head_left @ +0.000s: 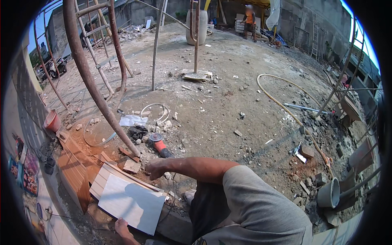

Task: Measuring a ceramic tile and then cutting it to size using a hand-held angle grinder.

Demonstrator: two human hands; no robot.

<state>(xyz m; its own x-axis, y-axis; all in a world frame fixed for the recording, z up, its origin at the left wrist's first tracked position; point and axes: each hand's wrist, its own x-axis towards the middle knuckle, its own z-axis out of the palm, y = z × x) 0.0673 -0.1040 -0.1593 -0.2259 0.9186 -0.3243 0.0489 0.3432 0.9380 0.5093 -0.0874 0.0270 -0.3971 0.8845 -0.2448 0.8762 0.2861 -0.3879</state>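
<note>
A pale rectangular tile (132,203) lies slanted in front of me, with a shadow across its face. My left hand (121,227) grips the tile's near edge, thumb on top; its other fingers are hidden below. Under the tile's far side shows a stack of cream boards or tiles (99,184). My right hand (154,168) hangs past the tile's far edge with its fingers pointing down, too small and blurred to read their grip. Just beyond it an angle grinder (158,143) with a red and dark body rests on the dirt, its disc facing up.
Rusty scaffold poles (102,104) rise at the left. Brown wood-look planks (73,173) lean beside the tile. A red bucket (52,121) stands at far left, a grey bucket (328,194) at right. A yellowish hose (296,118) crosses the rubble. Far back, a person in orange (249,20) stands.
</note>
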